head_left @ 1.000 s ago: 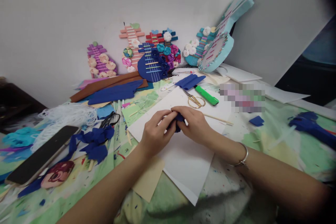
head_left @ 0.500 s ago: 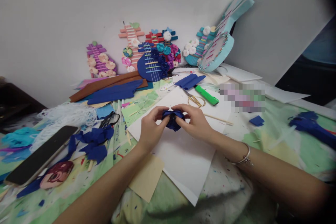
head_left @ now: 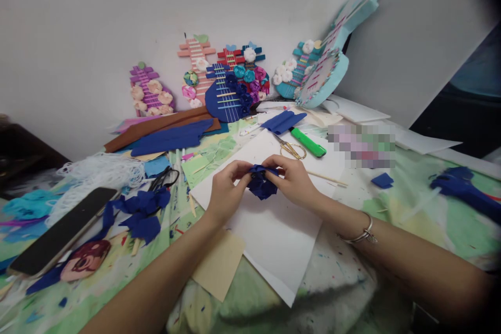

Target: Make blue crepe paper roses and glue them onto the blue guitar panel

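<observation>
A dark blue crepe paper flower point(head_left: 261, 183) is held up between my two hands, over a white sheet of paper point(head_left: 279, 242). My left hand point(head_left: 229, 185) pinches its left edge between thumb and fingers. On the opposite side, my right hand point(head_left: 291, 180) grips the upper right rim, thumb near the flower's middle. Just beyond the hands lie gold-handled scissors point(head_left: 293, 150), a green utility knife point(head_left: 308, 142) and a thin wooden stick point(head_left: 326, 178). Folded blue crepe paper point(head_left: 284, 121) rests behind them.
Several decorated paper guitars, one of them blue point(head_left: 223, 96), lean on the wall. To the left lie a phone point(head_left: 64, 232), white string point(head_left: 102, 175) and blue paper scraps point(head_left: 143, 211). A blue glue gun point(head_left: 469, 188) lies at right. A beige card point(head_left: 219, 266) sits in front.
The flower has tilted and moved slightly right and down, showing more of its petals. My fingers have shifted along its rim, and my left thumb has drawn back from the middle.
</observation>
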`<action>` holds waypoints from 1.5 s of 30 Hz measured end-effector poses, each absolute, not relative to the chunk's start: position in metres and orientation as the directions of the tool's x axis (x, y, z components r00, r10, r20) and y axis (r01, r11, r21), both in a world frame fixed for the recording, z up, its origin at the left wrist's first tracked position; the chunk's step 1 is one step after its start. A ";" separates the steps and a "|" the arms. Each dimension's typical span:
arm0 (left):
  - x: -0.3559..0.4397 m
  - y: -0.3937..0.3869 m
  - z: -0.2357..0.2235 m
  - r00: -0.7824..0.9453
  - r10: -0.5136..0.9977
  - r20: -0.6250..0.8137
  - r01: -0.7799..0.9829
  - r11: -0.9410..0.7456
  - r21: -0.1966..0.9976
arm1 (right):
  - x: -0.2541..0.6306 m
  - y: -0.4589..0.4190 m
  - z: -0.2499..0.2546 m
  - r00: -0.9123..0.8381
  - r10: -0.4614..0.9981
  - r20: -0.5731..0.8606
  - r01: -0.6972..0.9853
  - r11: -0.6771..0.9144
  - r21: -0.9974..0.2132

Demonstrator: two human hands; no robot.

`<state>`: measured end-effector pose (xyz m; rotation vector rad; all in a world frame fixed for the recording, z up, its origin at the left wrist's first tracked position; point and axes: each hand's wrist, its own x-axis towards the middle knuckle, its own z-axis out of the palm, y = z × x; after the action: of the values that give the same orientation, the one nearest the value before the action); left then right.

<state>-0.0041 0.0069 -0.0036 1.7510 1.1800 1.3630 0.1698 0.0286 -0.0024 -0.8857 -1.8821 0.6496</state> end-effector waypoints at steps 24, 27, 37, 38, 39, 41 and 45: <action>0.002 -0.005 -0.005 0.195 0.612 0.766 0.659 -0.660 0.360 | 0.163 0.014 -0.004 -0.366 0.552 0.749 0.520 0.789 -0.327; 0.001 -0.004 -0.002 0.230 0.558 0.797 0.654 -0.695 0.298 | 0.165 0.015 -0.003 -0.387 0.567 0.727 0.488 0.795 -0.360; 0.004 -0.005 -0.001 0.153 0.551 0.820 0.639 -0.688 0.344 | 0.164 0.010 -0.003 -0.408 0.519 0.752 0.601 0.772 -0.207; 0.005 -0.005 0.000 0.122 0.599 0.791 0.606 -0.676 0.418 | 0.164 0.010 -0.003 -0.377 0.538 0.754 0.593 0.766 -0.249; 0.005 -0.004 0.000 0.084 0.661 0.746 0.555 -0.653 0.516 | 0.164 0.011 -0.003 -0.340 0.566 0.751 0.579 0.755 -0.308; 0.004 -0.002 0.000 0.019 0.793 0.608 0.417 -0.559 0.716 | 0.165 0.013 -0.002 -0.266 0.641 0.720 0.545 0.716 -0.436; 0.002 0.005 -0.003 0.003 0.884 0.467 0.303 -0.446 0.842 | 0.168 0.017 -0.001 -0.218 0.764 0.607 0.449 0.631 -0.633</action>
<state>0.0019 0.0052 -0.0030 1.7676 1.2218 1.4615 0.1678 0.0175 -0.0011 -0.9689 -1.8601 0.3981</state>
